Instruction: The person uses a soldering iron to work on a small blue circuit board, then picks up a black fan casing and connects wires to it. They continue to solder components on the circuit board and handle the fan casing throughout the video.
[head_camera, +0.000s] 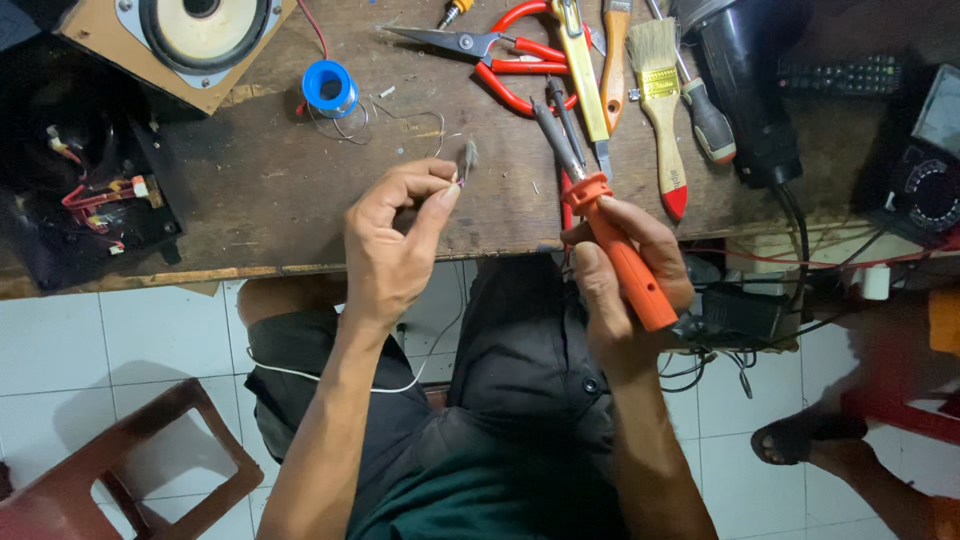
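Right hand (625, 275) is gripping an orange-handled soldering iron (612, 235), its metal tip lying over the worn wooden bench (250, 200). Left hand (395, 240) is pinching a small frayed grey wire end (467, 158) between thumb and forefinger above the bench edge. Blue solder spool (329, 88) is sitting beyond.

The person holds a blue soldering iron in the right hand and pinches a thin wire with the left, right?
Not quite: the head view shows the soldering iron in the right hand is orange, not blue. The left hand does pinch a thin wire.
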